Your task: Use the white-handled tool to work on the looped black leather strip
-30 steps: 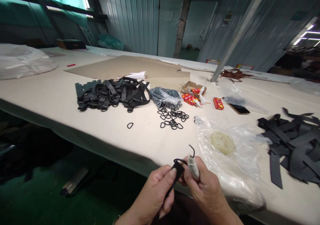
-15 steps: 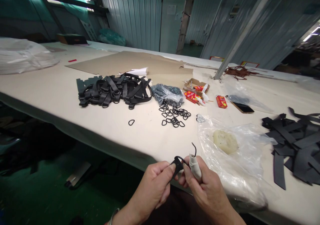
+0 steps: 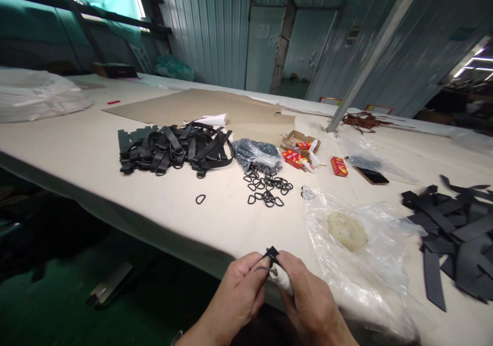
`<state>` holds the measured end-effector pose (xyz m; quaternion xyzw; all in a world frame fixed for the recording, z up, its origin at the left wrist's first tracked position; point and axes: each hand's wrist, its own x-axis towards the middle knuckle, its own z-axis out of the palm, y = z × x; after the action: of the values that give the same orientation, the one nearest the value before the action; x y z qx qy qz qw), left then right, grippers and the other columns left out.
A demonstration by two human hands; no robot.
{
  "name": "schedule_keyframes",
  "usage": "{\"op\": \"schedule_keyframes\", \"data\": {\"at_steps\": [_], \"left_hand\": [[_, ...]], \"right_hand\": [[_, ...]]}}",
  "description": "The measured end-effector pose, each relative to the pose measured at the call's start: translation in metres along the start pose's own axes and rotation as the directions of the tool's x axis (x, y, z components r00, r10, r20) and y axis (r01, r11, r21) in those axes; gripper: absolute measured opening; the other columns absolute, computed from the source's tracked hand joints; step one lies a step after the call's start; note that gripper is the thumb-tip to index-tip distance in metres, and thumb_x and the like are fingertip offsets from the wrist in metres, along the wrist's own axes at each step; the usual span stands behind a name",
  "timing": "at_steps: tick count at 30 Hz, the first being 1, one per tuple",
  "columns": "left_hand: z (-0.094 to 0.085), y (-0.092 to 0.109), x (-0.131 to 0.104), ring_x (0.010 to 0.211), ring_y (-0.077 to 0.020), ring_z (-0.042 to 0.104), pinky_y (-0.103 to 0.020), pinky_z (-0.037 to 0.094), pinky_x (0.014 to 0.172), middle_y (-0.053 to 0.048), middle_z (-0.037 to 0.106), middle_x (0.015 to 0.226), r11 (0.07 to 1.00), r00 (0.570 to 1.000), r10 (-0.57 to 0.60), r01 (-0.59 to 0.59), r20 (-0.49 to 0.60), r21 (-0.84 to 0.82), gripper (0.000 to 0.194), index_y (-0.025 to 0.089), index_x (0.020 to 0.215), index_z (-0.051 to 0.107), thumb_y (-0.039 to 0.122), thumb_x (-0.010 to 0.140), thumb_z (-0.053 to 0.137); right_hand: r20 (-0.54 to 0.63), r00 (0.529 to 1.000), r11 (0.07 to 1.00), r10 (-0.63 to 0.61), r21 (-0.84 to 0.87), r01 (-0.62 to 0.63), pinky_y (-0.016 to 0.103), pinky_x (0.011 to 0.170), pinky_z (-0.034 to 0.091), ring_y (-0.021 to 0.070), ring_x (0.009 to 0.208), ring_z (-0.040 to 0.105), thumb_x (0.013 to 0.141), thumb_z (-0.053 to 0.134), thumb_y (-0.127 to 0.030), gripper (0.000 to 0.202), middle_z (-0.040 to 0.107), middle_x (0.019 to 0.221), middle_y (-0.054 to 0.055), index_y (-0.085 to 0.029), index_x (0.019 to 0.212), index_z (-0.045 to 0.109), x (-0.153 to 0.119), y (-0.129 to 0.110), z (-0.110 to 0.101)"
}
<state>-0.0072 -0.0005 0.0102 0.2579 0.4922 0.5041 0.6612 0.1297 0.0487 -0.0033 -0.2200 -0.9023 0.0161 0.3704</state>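
My left hand is closed on a black webbing strap, whose end sticks up between both hands. Held in my right hand is a tool with a white wrapped handle and a thin, dark, curved metal tip. That tip points left, across my left thumb. My right fingers are close against the strap; whether they also grip it I cannot tell. Past the hands, black D-rings lie in a loose pile, and a single D-ring sits apart to the left.
Black straps with rings are heaped at the left, beside a plastic bag of dark parts. Red boxes, a phone, a yellowish lump on clear plastic and cut black straps lie rightward. A metal post rises behind.
My right hand has moved left against my left hand. The tool's curved tip, upright before, now points left over my left thumb. The black ring seen between my hands is now hidden.
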Motion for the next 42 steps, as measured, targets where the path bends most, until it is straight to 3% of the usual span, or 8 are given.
{"op": "schedule_keyframes", "data": {"at_steps": [5,10,18,24,27,32,37,42], "left_hand": [[0.001,-0.002,0.001,0.037,-0.0036,0.018,-0.017,0.011,0.036,0.012,0.024,0.044,1.000,0.999,0.015,-0.015,0.039,0.006,0.034,0.019,0.070,0.044,0.050,0.081,0.051],[-0.002,0.005,-0.005,0.050,-0.0061,0.036,-0.018,0.030,0.046,0.003,0.049,0.063,0.944,0.967,0.207,-0.238,0.150,0.230,0.026,0.017,0.079,0.053,0.039,0.088,0.045],[-0.017,0.010,-0.012,0.076,-0.0162,0.057,-0.024,0.042,0.071,-0.002,0.065,0.088,0.829,0.974,0.188,-0.226,0.126,0.512,0.020,0.020,0.100,0.058,0.025,0.083,0.051],[-0.040,-0.015,-0.028,0.098,-0.0222,0.055,-0.026,0.039,0.083,-0.006,0.063,0.105,0.724,0.894,0.409,-0.199,-0.180,0.660,0.028,0.021,0.103,0.062,0.026,0.074,0.063],[-0.039,-0.021,-0.041,0.071,-0.0181,0.057,-0.026,0.042,0.067,-0.004,0.064,0.071,0.803,0.910,0.336,-0.140,-0.245,0.579,0.021,0.017,0.075,0.064,0.037,0.079,0.057],[-0.026,-0.030,-0.041,0.064,-0.0192,0.065,-0.030,0.047,0.064,-0.013,0.070,0.070,0.942,0.966,-0.256,0.256,0.028,-0.215,0.050,0.009,0.082,0.063,0.056,0.082,0.044],[-0.023,-0.025,-0.035,0.074,-0.0188,0.067,-0.029,0.050,0.074,-0.015,0.072,0.086,0.879,0.994,-0.104,0.080,-0.025,-0.471,0.029,0.007,0.087,0.067,0.035,0.080,0.060],[-0.024,-0.017,-0.045,0.082,-0.0203,0.066,-0.030,0.049,0.080,-0.014,0.072,0.090,0.929,0.998,-0.015,-0.011,-0.067,-0.370,0.026,0.009,0.091,0.068,0.032,0.083,0.057]], "right_hand": [[0.009,0.983,0.955,0.181,0.239,-0.178,0.022,0.063,0.056,0.0184,0.074,0.069,0.089,0.041,-0.017,0.026,0.068,0.091,0.011,-0.017,0.115,0.045,0.001,-0.006,-0.003],[0.233,0.648,0.465,0.726,0.527,-0.711,0.020,0.048,0.053,0.0120,0.048,0.060,0.087,0.051,-0.032,0.016,0.064,0.068,-0.001,-0.020,0.098,0.051,0.011,-0.013,-0.006],[0.311,0.500,0.284,0.808,0.538,-0.794,0.025,0.054,0.050,0.0143,0.051,0.058,0.081,0.058,-0.042,0.024,0.061,0.059,-0.001,-0.020,0.086,0.052,0.019,-0.019,-0.015],[0.397,0.416,0.099,0.818,0.616,-0.781,0.022,0.052,0.048,0.0119,0.048,0.057,0.079,0.061,-0.043,0.029,0.061,0.055,-0.003,-0.020,0.087,0.046,0.012,-0.012,-0.020],[0.411,0.408,0.056,0.815,0.645,-0.762,0.022,0.050,0.047,0.0118,0.048,0.056,0.077,0.063,-0.042,0.030,0.061,0.055,-0.003,-0.020,0.087,0.045,0.011,-0.012,-0.022],[0.377,0.498,0.230,0.781,0.569,-0.790,0.023,0.049,0.048,0.0131,0.047,0.055,0.082,0.058,-0.037,0.020,0.059,0.055,-0.002,-0.020,0.088,0.050,0.000,-0.030,-0.027],[0.425,0.818,0.594,0.388,0.563,-0.574,0.026,0.075,0.049,0.0170,0.084,0.060,0.087,0.048,-0.019,0.017,0.061,0.094,0.004,-0.025,0.100,0.057,-0.024,-0.050,-0.025],[0.457,0.723,0.522,0.518,0.500,-0.691,0.020,0.066,0.047,0.0144,0.073,0.056,0.087,0.049,-0.025,0.008,0.058,0.081,0.001,-0.023,0.086,0.057,-0.020,-0.051,-0.020]]}}
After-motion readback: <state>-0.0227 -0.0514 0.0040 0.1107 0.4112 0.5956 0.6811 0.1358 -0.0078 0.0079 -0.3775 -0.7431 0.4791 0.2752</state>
